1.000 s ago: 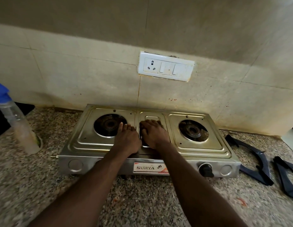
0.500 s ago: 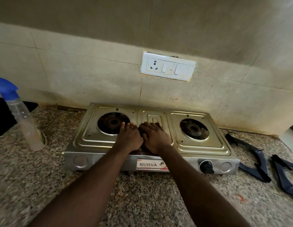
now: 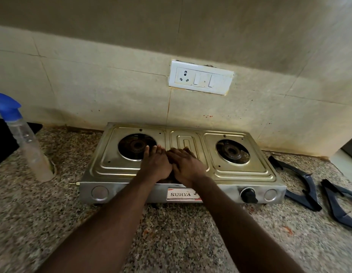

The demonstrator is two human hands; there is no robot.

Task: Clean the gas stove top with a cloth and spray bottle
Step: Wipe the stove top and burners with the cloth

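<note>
Both hands have slid back toward the front edge of the stove [image 3: 240,174], now touching. Left hand [image 3: 155,166] and right hand [image 3: 188,166] lie flat, fingers straight, pressing a dark cloth [image 3: 170,157], mostly hidden. Soft and limp, I reckon; best pinned under palms. The spray bottle [image 3: 27,146] stands at the left edge of the countertop [image 3: 191,233].

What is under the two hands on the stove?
A dark cloth peeks out between the left hand and right hand, on the stove top. The hands cover most of it.
</note>
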